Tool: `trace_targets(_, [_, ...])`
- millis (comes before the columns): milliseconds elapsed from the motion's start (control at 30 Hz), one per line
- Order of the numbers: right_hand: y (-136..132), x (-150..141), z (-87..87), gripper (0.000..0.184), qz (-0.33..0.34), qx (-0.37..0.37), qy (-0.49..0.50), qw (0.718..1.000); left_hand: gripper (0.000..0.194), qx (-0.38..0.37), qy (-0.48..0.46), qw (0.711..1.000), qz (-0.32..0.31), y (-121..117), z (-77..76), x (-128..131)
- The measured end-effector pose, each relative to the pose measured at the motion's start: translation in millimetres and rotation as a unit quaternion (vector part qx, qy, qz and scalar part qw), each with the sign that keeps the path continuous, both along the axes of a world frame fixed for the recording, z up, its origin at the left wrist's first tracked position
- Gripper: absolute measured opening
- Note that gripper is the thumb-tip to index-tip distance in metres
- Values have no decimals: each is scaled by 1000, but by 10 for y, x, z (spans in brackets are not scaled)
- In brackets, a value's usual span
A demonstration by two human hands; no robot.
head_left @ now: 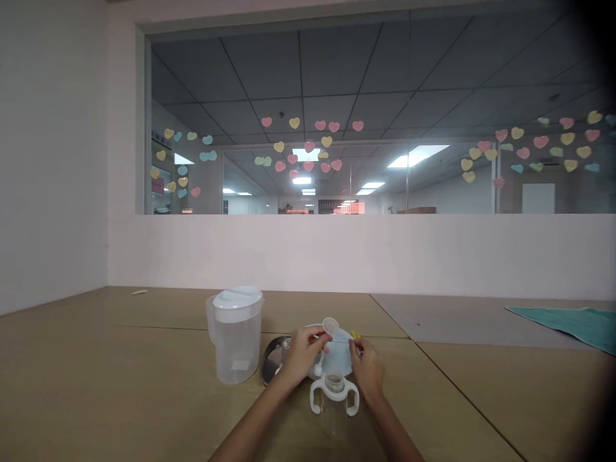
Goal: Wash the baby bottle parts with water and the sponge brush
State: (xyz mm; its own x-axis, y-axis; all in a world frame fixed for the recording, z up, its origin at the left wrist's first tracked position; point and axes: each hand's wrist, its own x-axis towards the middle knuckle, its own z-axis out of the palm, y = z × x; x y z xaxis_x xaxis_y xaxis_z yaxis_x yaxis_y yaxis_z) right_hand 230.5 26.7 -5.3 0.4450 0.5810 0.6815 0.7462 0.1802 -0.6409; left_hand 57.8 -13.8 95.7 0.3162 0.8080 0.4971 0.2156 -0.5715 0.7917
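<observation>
My left hand (304, 350) is closed in a pinch at a small round translucent cap (330, 326), raised above a pale blue plate (341, 362). Opposite it, my right hand (368, 367) pinches a thin, light rod (341, 341) that reaches across toward the left fingertips. Whether the rod touches the cap cannot be made out. Between my forearms stands a clear baby bottle (334, 410) with its mouth uncovered and a white two-handled ring (355, 401) around its neck. A white straw weight (318, 370) shows beside my left hand. Something yellow (355, 334) sits behind my right fingertips.
Left of my hands stands a translucent pitcher (238, 346) with a white lid. A round metal tray (270, 359), partly hidden by my left hand, lies beside it. A teal cloth (572, 324) lies at the far right. The wooden table (144, 385) meets a wall below a window.
</observation>
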Motion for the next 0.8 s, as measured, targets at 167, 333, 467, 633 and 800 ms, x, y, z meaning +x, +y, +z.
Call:
trace_targets(167, [16,-8,-7,39,4,9,-9,1000,31,1,-59,998,6,-16,-59,71])
trace_targets(333, [21,-7,-5,41,3,9,-15,1000,31,28,-105,994,32,10,-74,105])
trace_targets(467, [9,-10,-6,40,-2,13,-19,1000,30,46,-127,990,24,-20,-129,136])
trace_targets(633, [-13,-2,-12,36,-4,4,-29,1000,27,116,-37,993,-10,-140,-294,152])
trace_targets(800, [-28,2,-18,37,4,12,-32,999,21,168,8,986,13,-162,-524,133])
